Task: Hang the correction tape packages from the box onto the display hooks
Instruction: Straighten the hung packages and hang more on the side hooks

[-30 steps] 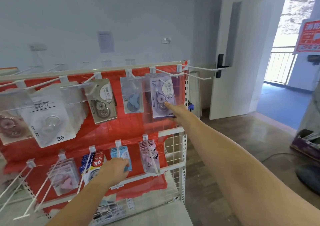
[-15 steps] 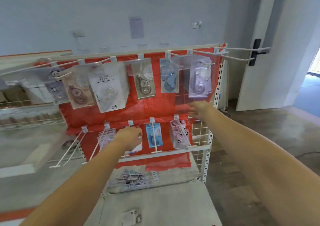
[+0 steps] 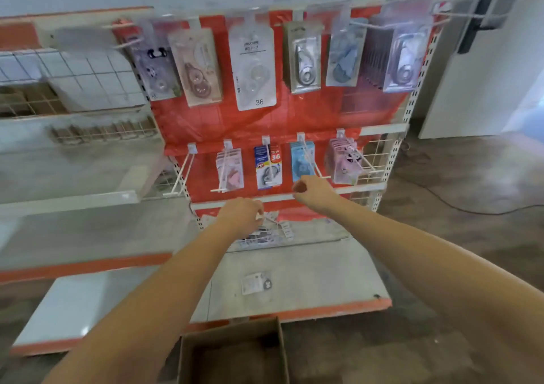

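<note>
Correction tape packages hang on two rows of white hooks against the red backing, among them a white "36" pack [image 3: 255, 73] above and a blue pack [image 3: 301, 161] below. My left hand [image 3: 242, 216] hovers over a small wire tray of loose packages [image 3: 266, 234], fingers curled down; motion blur hides whether it holds anything. My right hand [image 3: 312, 194] hangs loosely curled and holds nothing, just below the blue pack. A brown cardboard box [image 3: 232, 354] stands open on the floor at the bottom. One loose package [image 3: 255, 282] lies flat on the grey shelf [image 3: 318, 277].
Bare hooks [image 3: 184, 174] stick out at the lower row's left end, and two long ones [image 3: 482, 6] at the top right. A wire-basket shelving unit [image 3: 73, 89] stands to the left. A cable [image 3: 459, 204] runs across the wooden floor on the right.
Both hands have dropped from the hanging packages: the right from the upper-right pack to below the lower row, the left from the lower hooks to the wire tray. My view has tilted down.
</note>
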Demonstrator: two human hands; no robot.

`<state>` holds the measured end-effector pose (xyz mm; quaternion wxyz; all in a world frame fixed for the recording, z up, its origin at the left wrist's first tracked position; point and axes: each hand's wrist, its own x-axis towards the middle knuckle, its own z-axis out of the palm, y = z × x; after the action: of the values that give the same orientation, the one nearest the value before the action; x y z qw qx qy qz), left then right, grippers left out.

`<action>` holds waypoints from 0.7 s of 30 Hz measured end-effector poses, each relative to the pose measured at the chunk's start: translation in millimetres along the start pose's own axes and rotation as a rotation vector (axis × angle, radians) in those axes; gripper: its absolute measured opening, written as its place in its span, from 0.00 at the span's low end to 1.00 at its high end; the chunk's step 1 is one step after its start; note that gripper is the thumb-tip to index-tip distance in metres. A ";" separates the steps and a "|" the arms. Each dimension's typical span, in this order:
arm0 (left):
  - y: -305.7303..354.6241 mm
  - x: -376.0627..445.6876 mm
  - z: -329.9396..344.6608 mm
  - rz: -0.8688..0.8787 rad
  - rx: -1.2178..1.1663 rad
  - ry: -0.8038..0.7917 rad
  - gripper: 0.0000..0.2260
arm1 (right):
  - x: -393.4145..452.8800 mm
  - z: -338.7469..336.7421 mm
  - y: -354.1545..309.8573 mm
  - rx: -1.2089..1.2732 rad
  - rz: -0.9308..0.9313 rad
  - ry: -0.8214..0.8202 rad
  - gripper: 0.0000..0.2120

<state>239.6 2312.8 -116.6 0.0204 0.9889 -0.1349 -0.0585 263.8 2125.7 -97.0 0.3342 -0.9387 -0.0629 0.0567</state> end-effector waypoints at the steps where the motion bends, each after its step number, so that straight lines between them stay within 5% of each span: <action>1: -6.7 -3.8 12.1 -0.012 -0.011 -0.025 0.13 | -4.3 15.8 4.3 -0.039 0.007 -0.031 0.11; 13: -70.9 2.4 206.7 -0.221 -0.057 -0.289 0.14 | 36.2 200.1 121.5 -0.305 0.094 -0.529 0.13; 21: -108.8 50.9 390.3 -0.293 -0.164 -0.355 0.12 | 97.4 371.9 244.6 -0.333 0.109 -0.647 0.15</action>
<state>269.8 2394.2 -515.7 0.0680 0.9672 0.0136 -0.2443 324.1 2183.6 -544.9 0.1363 -0.9157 -0.1236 0.3573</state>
